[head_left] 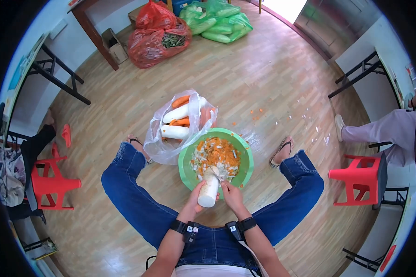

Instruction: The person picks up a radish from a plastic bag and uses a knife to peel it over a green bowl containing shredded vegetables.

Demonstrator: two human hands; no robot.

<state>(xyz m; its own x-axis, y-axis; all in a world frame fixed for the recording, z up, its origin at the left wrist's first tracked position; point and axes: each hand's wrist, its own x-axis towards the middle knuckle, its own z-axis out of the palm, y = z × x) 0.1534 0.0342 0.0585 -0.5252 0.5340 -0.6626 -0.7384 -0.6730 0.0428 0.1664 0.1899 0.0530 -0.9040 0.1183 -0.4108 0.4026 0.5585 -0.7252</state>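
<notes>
My left hand (195, 197) is wrapped round a thick white radish (209, 190), its far end reaching over the near rim of a green basin (248, 167). My right hand (231, 194) closes on a small thin metal tool (216, 172), its tip lying against the radish; I cannot tell whether it is a peeler or a knife. Inside the basin lies a heap of orange and white vegetable pieces (223, 152). Against the basin's far left side rests a clear plastic bag (163, 153) with carrots (180, 101) and white radishes (175, 132) in it.
Orange and white scraps (315, 130) dot the floor at right. Red stools (55, 183) stand on both sides, with people seated nearby. Red bags (148, 46) and green bags (222, 30) lie at the far end. Folding-leg tables (60, 69) line the walls.
</notes>
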